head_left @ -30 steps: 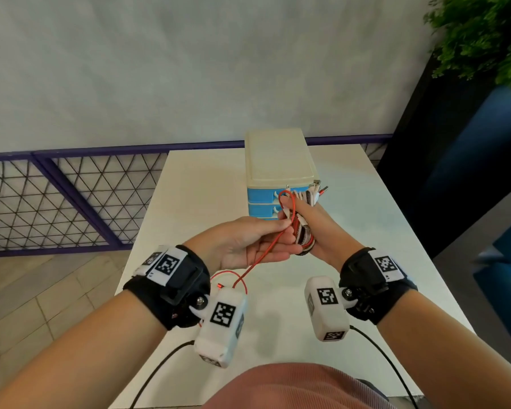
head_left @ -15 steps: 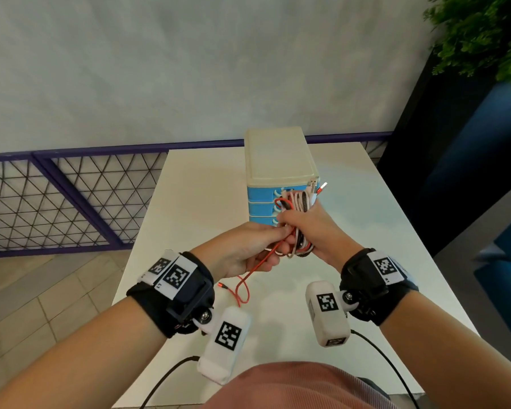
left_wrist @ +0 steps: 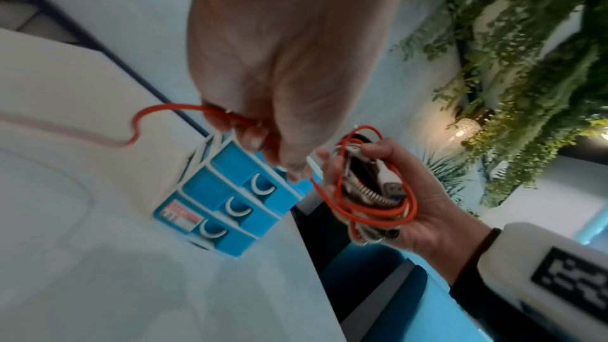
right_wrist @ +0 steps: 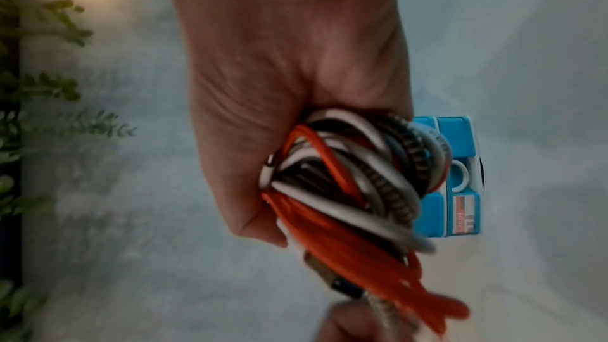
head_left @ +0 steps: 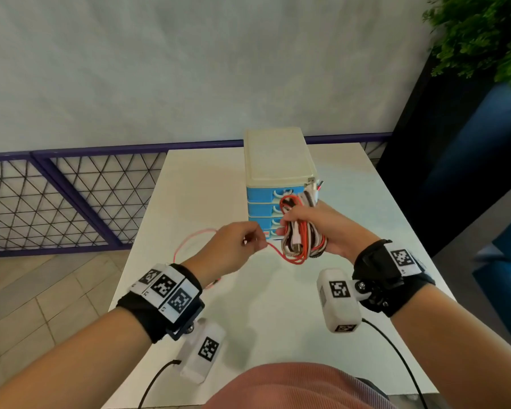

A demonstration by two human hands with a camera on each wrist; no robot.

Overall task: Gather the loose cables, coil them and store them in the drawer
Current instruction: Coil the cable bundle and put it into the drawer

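The right hand (head_left: 331, 231) gripped the cable bundle (head_left: 303, 231) before the drawer unit (head_left: 278, 160). At its nine o'clock, the left hand (head_left: 227, 252) pinched the red cable (head_left: 275, 251).

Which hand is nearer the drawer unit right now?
Right. The right hand, gripping the cable bundle, sits directly before the drawer unit fronts; the left hand, pinching the red cable, is lower and leftward.

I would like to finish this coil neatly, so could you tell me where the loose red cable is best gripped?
Pinch the red cable on the short taut stretch between the left hand and the bundle in the right hand, coming from the left side; beyond the left hand it loops slack.
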